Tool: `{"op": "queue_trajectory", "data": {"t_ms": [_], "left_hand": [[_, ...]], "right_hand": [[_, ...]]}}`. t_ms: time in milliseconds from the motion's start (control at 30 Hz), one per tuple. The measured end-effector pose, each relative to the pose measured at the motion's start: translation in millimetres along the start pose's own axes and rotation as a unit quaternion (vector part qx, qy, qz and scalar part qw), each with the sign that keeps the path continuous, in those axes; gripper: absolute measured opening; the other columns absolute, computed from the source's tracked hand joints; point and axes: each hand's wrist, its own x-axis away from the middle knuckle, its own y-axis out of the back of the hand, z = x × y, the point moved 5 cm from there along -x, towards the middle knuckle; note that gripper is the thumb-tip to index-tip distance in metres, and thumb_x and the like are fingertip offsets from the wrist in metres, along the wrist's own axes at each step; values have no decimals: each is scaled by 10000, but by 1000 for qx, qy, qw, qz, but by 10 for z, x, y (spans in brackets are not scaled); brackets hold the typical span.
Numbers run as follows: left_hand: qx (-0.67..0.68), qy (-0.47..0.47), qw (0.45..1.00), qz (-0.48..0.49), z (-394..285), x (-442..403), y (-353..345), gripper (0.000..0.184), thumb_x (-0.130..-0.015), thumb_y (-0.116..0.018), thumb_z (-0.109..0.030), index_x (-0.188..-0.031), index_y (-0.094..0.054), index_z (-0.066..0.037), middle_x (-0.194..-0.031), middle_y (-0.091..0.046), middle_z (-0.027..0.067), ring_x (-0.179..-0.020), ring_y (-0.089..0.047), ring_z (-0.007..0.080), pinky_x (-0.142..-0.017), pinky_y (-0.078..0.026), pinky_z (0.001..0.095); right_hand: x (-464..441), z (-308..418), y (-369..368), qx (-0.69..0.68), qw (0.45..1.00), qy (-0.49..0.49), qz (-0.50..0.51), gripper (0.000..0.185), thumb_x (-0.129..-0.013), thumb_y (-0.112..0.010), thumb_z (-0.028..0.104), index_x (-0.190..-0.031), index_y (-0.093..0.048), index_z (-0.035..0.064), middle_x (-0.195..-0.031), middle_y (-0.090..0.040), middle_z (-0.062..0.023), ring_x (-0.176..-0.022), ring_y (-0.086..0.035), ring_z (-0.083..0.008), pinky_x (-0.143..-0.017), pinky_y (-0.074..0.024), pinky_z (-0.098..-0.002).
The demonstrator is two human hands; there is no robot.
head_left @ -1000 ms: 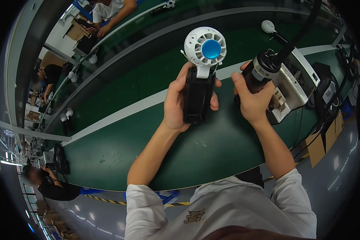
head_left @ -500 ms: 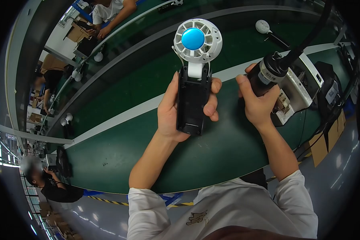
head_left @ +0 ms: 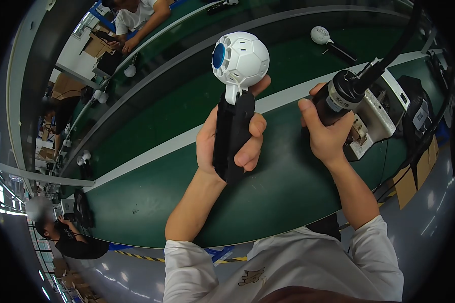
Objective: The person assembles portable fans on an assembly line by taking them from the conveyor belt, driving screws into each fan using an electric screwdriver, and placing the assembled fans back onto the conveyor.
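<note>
My left hand [head_left: 207, 144] is closed around the black handle of a handheld fan [head_left: 253, 58]. Its round white head has a football pattern and a blue disc, which faces left. The handle stands nearly upright, its hollow side turned left. In my right hand [head_left: 328, 134] is a thick black cylindrical tool with a label, apparently an electric screwdriver [head_left: 345, 88]. A heavy black cable runs from its top to the upper right. The tool's lower end is hidden by my fingers. Fan and tool are apart, both above the green bench [head_left: 151, 202].
A metal fixture [head_left: 384, 129] stands right of my right hand, beside a black bag-like item [head_left: 417, 108]. Another white-headed fan [head_left: 321, 35] lies on the green belt [head_left: 288, 65] behind. Co-workers sit at the upper left and far left. More fans lie along the left line.
My left hand has turned the fan, so the blue disc and open handle side now face left instead of towards me. My right hand has hardly moved with the tool.
</note>
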Motion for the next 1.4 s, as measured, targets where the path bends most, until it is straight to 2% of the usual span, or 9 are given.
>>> {"op": "queue_trajectory", "data": {"t_ms": [300, 500, 567, 767, 1100, 1200, 1300, 1367, 1400], "left_hand": [[44, 22, 998, 42, -3, 19, 41, 606, -1083, -254, -302, -1610, -47, -86, -976, -652, 156, -483, -552, 172, -466, -506, 330], [17, 19, 999, 29, 41, 12, 43, 687, -1062, -293, -438, -1608, -87, -75, -963, -614, 127, -566, -558, 203, -518, -471, 336], [-81, -22, 996, -18, -10, -6, 117, 662, -1067, -238, -482, -1550, -265, -30, -1018, -611, 130, -662, -601, 202, -600, -495, 306], [-143, -57, 986, -70, -35, 20, 245, 612, -1063, -265, -528, -1385, -454, -44, -1193, -571, 123, -717, -614, 188, -555, -503, 272], [-182, -67, 980, -48, -11, 18, 333, 604, -1055, -321, -521, -1326, -490, -8, -1154, -585, 144, -752, -633, 187, -562, -509, 264], [-239, -57, 965, -89, -35, 31, 406, 686, -1023, -343, -590, -1329, -483, 9, -1097, -595, 149, -725, -582, 201, -606, -466, 297], [-358, -87, 910, -190, -194, 13, 416, 609, -1042, -354, -541, -1242, -545, 3, -1068, -603, 135, -762, -606, 190, -635, -483, 296], [-475, -95, 838, -251, -445, 23, 412, 505, -1040, -479, -400, -1335, -544, 6, -1043, -647, 105, -814, -628, 152, -686, -509, 262], [-544, -108, 774, -306, -584, 37, 454, 497, -1027, -523, -385, -1332, -561, 6, -1026, -644, 92, -804, -622, 142, -689, -502, 262]], "right_hand": [[4, -2, 7, 5, 1000, 30, -6, 230, -861, -764, 28, -1028, -612, -11, -784, -605, 2, -696, -577, -60, -636, -464, -226], [38, 26, -24, -15, 1000, 17, -7, 238, -863, -730, -23, -1044, -576, -7, -751, -562, 14, -609, -519, -42, -558, -406, -215], [40, 32, -29, -6, 1000, 25, -1, 244, -859, -726, -32, -1047, -573, -6, -750, -559, 14, -599, -514, -42, -550, -400, -213], [68, -32, -8, 10, 998, 60, 4, 258, -847, -726, -45, -1048, -569, -4, -748, -546, 13, -584, -503, -40, -540, -394, -206], [84, -36, 27, -4, 999, 38, 6, 264, -842, -727, -47, -1045, -565, 0, -764, -551, 8, -603, -514, -45, -551, -406, -206], [82, -74, 52, -3, 998, 59, -2, 263, -840, -733, -45, -1045, -575, -3, -762, -558, 10, -609, -519, -47, -568, -418, -209], [84, -39, 37, -4, 999, 46, 10, 262, -836, -743, -40, -1044, -585, -6, -752, -557, 19, -615, -521, -47, -584, -425, -212], [90, -46, 47, -19, 999, 48, -5, 260, -835, -762, -18, -1035, -596, -11, -762, -597, 3, -628, -547, -48, -582, -431, -208], [94, -43, 26, -17, 999, 40, 7, 259, -837, -768, -6, -1034, -601, -8, -772, -620, -6, -644, -569, -52, -589, -446, -210]]}}
